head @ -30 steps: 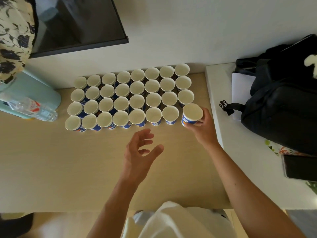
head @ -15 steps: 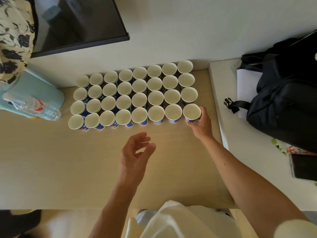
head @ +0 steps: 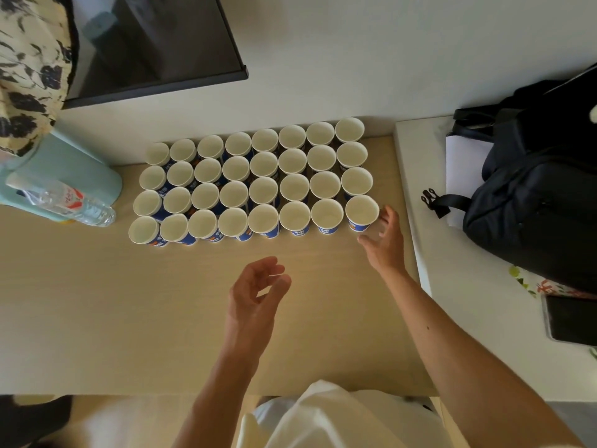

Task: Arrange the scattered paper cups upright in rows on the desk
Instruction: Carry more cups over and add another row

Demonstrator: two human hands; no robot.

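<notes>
White-and-blue paper cups [head: 263, 189] stand upright, mouths up, in four rows on the pale wooden counter [head: 129, 302]. The right hand [head: 384, 244] curves beside the near-right corner cup [head: 361, 210], grip wide, blurred fingers seemingly just clear; the left hand [head: 255, 295] hovers, grip loose, empty.

Cups [head: 263, 189] in rows on desk [head: 97, 302]; backpack [head: 533, 189] right.

A pale wood counter [head: 113, 318] is set against a white wall [head: 355, 59]; a white table [head: 468, 302] is placed alongside on the right.
</notes>
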